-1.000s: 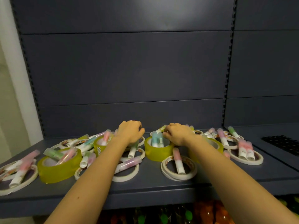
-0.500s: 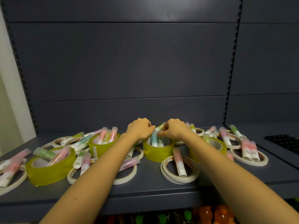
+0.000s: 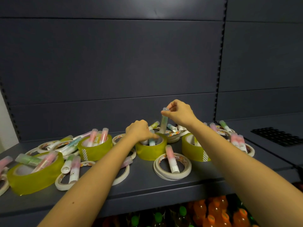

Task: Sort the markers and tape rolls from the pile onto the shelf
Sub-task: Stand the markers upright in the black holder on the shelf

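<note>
— Since half a second ago the right hand (image 3: 180, 114) has been lifted from the middle yellow roll (image 3: 147, 153), and a pale marker (image 3: 164, 123) has been drawn up with it. The left hand (image 3: 139, 131) has been kept low at that roll.

— What is cut off or hard to read, from the left?

— At the left edge a pink marker (image 3: 5, 161) is cut by the frame. In the large yellow roll (image 3: 32, 177) a green and a pink marker are laid aslant, both blurred. In the second yellow roll (image 3: 95, 150) pink markers are stood nearly upright. Flat white rolls on the shelf (image 3: 147, 189) are partly covered by the left forearm.

— And the left hand?

— It is seen from the back, knuckles up, fingers curled down into the middle yellow roll among the markers stood there. Whether one is gripped cannot be told, as the fingertips are hidden.

— The right hand?

— It is held higher, just right of the left hand. The pale marker is pinched at its cap between thumb and fingertips and hung nearly upright. Its lower end is seen at the roll's back rim, but contact cannot be told.

— Further right?

— A pink-capped marker (image 3: 171, 161) is laid across a front white roll (image 3: 165, 176). A third yellow roll (image 3: 191, 153) is partly hidden by the right forearm. A black perforated tray (image 3: 278, 136) is seen far right. Bottles (image 3: 213, 213) below are dim and blurred.
</note>
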The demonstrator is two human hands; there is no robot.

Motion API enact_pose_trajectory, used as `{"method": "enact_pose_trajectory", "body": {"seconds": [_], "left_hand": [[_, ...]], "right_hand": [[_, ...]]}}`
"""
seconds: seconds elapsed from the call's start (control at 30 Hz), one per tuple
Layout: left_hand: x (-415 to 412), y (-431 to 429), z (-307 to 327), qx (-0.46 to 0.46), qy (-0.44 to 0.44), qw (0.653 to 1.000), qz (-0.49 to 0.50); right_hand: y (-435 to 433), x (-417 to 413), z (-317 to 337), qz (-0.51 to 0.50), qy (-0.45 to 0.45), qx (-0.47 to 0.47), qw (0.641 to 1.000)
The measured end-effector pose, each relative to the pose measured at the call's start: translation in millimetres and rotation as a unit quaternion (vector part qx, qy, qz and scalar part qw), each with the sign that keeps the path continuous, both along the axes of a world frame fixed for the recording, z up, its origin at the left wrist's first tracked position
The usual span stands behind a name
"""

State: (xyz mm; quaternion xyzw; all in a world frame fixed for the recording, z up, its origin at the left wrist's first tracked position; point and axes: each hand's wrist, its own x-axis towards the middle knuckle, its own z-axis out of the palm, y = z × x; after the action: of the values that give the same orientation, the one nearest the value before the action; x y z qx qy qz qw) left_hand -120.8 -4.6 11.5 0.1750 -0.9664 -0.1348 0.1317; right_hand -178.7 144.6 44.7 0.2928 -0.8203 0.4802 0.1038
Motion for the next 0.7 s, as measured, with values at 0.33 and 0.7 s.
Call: {"method": "enact_pose_trajectory", "body": {"seconds": [0.33,0.7], "left_hand": [[-7.0,9.1,45.1,0.035,0.102,0.994,-0.006],[-50.5,132.8,54.4,0.114,0.186,0.966,-0.14]], "right_hand": [[55.3,4.8,6.8,-0.033,0.071,-0.047,0.996],[181.6,-26.9,8.4,-0.136,0.081,-0.027,0.987]]}}
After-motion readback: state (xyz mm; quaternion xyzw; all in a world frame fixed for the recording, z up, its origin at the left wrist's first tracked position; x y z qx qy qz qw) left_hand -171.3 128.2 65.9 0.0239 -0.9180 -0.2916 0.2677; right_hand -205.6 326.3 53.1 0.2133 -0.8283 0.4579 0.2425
